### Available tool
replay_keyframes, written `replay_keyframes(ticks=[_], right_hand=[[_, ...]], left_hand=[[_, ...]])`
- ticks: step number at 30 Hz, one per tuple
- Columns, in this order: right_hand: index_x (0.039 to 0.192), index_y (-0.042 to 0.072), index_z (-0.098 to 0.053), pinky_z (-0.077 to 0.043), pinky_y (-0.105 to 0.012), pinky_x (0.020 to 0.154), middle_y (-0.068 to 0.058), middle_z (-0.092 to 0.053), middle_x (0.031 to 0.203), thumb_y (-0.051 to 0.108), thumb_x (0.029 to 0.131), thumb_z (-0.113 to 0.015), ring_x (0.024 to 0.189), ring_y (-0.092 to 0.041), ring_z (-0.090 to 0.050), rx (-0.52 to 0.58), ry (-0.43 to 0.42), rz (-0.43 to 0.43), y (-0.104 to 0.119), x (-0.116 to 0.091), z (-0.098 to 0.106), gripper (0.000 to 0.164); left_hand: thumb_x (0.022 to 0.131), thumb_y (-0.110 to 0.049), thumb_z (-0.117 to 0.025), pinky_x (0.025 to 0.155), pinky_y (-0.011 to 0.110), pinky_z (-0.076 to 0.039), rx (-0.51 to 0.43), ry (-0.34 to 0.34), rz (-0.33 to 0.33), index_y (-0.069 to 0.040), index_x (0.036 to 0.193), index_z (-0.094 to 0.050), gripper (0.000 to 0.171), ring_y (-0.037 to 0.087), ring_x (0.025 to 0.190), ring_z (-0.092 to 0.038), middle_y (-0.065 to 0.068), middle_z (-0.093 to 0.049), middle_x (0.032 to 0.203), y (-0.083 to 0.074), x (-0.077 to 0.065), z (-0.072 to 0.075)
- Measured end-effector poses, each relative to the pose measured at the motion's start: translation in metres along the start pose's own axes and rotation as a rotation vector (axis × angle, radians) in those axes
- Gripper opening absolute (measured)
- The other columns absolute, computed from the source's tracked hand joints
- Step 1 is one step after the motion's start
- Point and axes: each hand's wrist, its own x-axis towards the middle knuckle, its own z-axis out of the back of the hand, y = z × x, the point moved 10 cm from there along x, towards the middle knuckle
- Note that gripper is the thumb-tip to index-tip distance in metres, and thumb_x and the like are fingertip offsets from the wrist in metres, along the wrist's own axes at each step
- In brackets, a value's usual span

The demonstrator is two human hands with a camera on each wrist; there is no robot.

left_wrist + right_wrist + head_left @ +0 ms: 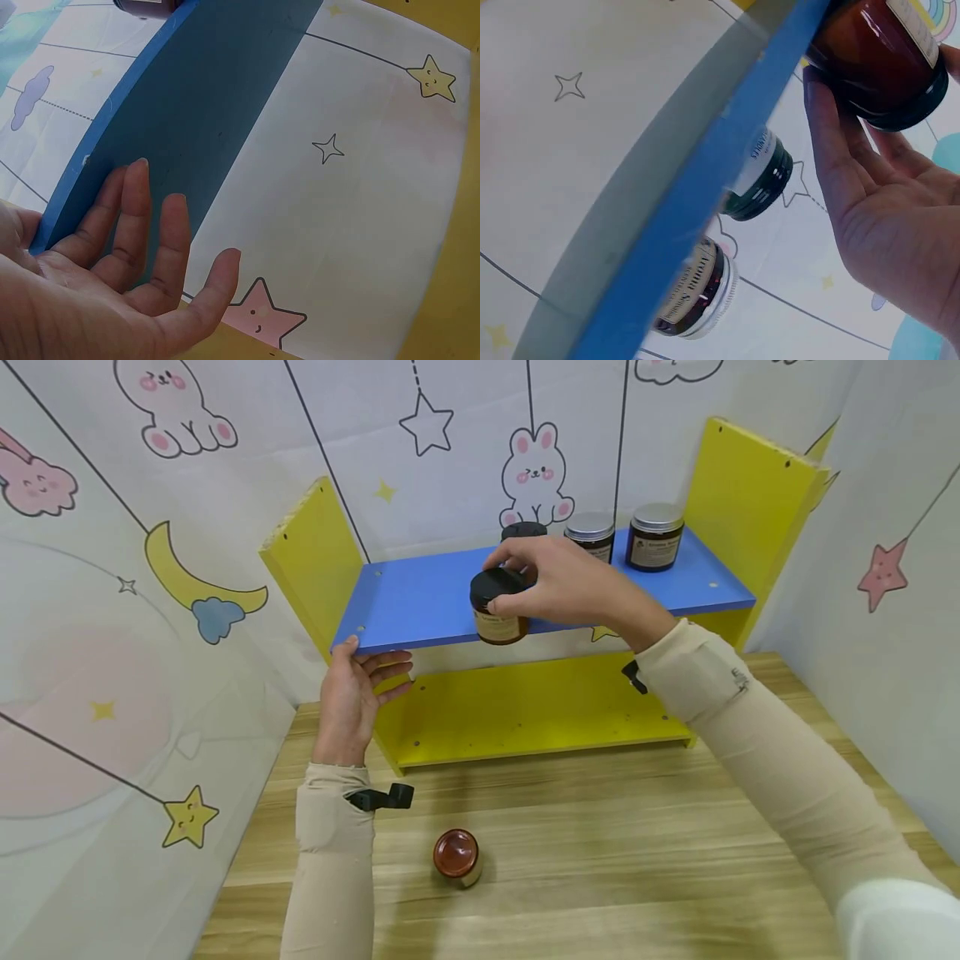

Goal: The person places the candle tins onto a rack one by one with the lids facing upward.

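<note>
In the head view my right hand (570,581) holds an amber glass jar (501,625) by its black lid, at the front edge of the blue shelf board (427,597). The right wrist view shows fingers around the lid end of this jar (877,56). My left hand (354,693) grips the board's front left corner, thumb on the edge and fingers spread beneath. In the left wrist view those fingers (174,240) reach under the board. Behind my right hand, a black-lidded jar (523,530) is partly hidden; beside it stand two silver-lidded jars (656,539).
Yellow side panels (315,564) rise at both ends of the board, above a yellow bottom board (517,706). On the wooden table (600,852) another amber jar (457,855) stands with a glossy round end up. Printed cloth walls surround the back and sides.
</note>
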Motion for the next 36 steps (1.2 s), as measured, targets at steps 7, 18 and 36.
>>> replay_keyframes(ticks=[7, 18, 36], right_hand=[[0.139, 0.017, -0.057, -0.049, -0.041, 0.092, -0.011, -0.06, 0.138, 0.038, 0.09, -0.068, 0.114, -0.025, -0.057, -0.059, 0.13, -0.016, 0.01, 0.014, 0.0, 0.054], [0.136, 0.017, -0.06, -0.05, -0.038, 0.092, -0.01, -0.056, 0.14, 0.03, 0.09, -0.069, 0.117, -0.024, -0.054, -0.05, 0.221, -0.016, 0.016, 0.031, -0.001, 0.049], [0.134, 0.015, -0.064, -0.047, -0.04, 0.102, -0.007, -0.059, 0.135, 0.027, 0.09, -0.066, 0.119, -0.023, -0.051, -0.096, 0.17, 0.02, 0.024, 0.05, -0.002, 0.045]], left_hand=[[0.11, -0.044, -0.028, 0.099, 0.053, -0.048, -0.007, -0.004, 0.007, -0.014, 0.153, -0.036, 0.054, 0.03, 0.107, -0.066, 0.006, -0.073, 0.104, 0.002, 0.002, 0.001], [0.11, -0.043, -0.026, 0.105, 0.059, -0.043, -0.01, -0.006, 0.019, -0.013, 0.152, -0.038, 0.053, 0.028, 0.105, -0.066, 0.004, -0.072, 0.102, 0.001, 0.001, 0.0], [0.11, -0.043, -0.027, 0.105, 0.059, -0.043, -0.005, -0.008, 0.021, -0.014, 0.155, -0.034, 0.054, 0.025, 0.102, -0.068, 0.004, -0.073, 0.102, 0.001, 0.001, 0.001]])
